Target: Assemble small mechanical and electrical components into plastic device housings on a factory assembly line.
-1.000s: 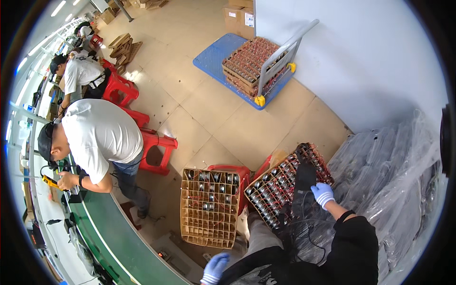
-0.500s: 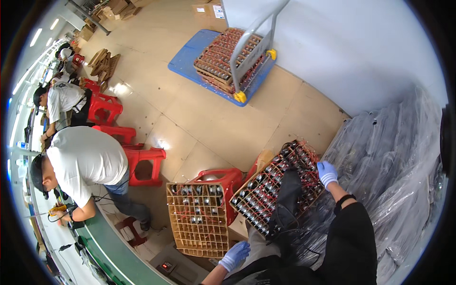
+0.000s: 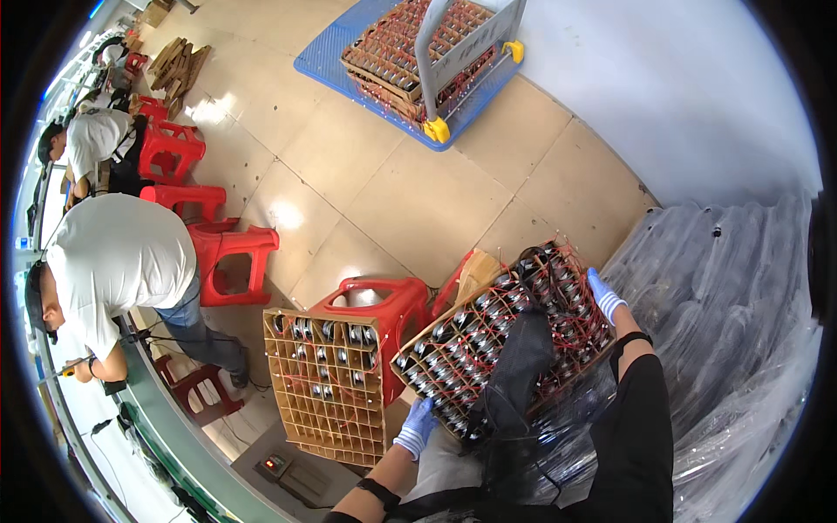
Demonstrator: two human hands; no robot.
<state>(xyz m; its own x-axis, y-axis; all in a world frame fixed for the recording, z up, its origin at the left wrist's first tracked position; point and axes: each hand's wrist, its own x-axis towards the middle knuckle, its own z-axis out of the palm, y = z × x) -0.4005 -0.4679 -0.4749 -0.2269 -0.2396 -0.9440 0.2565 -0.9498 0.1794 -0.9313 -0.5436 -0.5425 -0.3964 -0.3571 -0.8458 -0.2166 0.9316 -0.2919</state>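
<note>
A cardboard divider tray (image 3: pixel 471 336) packed with round silver parts and red wires sits tilted in front of me. My right hand (image 3: pixel 606 298), in a pale glove, grips its right edge with the fingers along the side. At its near left corner my left hand (image 3: pixel 417 429), gloved too, holds the edge. Across the tray lies a dark strip of cloth or strap (image 3: pixel 523 349) with black cords, hiding some cells. Left of it, a second divider tray (image 3: pixel 327 410) rests against a red stool (image 3: pixel 392 301); its upper cells hold silver parts, and many lower ones are bare.
Clear plastic-wrapped goods (image 3: pixel 697 296) stand close on my right. A blue platform trolley (image 3: pixel 323 61) carries stacked trays ahead. On the left, a person in a white shirt (image 3: pixel 122 253) works at a bench beside red stools (image 3: pixel 231 261). A grey box-shaped device (image 3: pixel 305 471) sits low near me.
My left hand has moved up and onto the filled tray's near left corner. My right hand stays at its right edge. The whole view has shifted, with trolley and stools now higher and further left.
</note>
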